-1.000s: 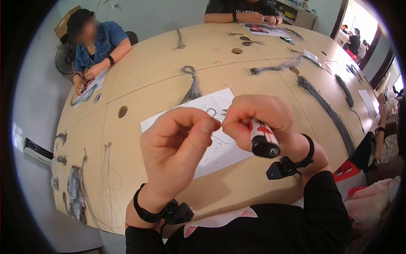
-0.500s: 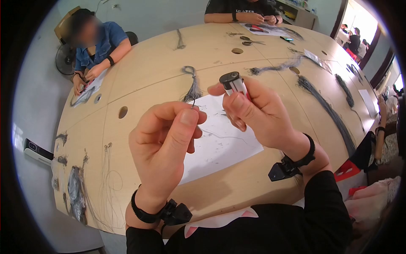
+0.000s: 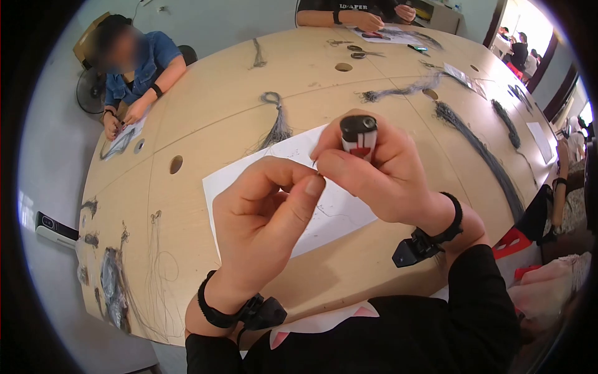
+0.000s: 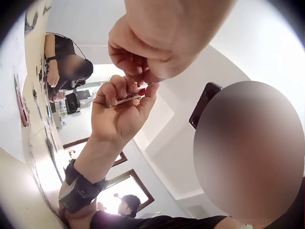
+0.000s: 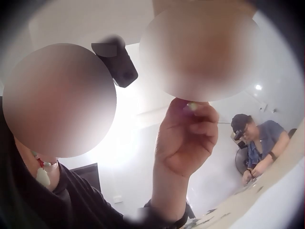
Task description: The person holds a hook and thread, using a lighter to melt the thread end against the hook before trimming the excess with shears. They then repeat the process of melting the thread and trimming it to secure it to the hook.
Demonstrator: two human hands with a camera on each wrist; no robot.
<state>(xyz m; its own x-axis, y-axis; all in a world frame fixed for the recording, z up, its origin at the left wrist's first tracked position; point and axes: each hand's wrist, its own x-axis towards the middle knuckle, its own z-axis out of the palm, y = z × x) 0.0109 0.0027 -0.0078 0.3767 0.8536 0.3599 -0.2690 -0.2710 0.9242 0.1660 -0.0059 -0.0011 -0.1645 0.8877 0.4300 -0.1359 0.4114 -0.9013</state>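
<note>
Probably a craft workroom: several people share a big wooden table (image 3: 261, 118) strewn with wire bundles (image 3: 277, 124).

The right hand (image 3: 380, 174) grips a lighter (image 3: 359, 137) upright, with its black top up. The left hand (image 3: 268, 218) pinches a thin wire (image 3: 316, 167) just beside the right fingertips. Both hands are above a white paper (image 3: 249, 177) on the counter (image 3: 218, 100). Dark wire bundles (image 3: 277, 124) lie near.

The lighter (image 3: 359, 138) is white with red markings and a black top, over a white paper sheet (image 3: 339, 209) on the tan wooden table (image 3: 224, 93) strewn with dark grey strand bundles (image 3: 277, 121).
</note>
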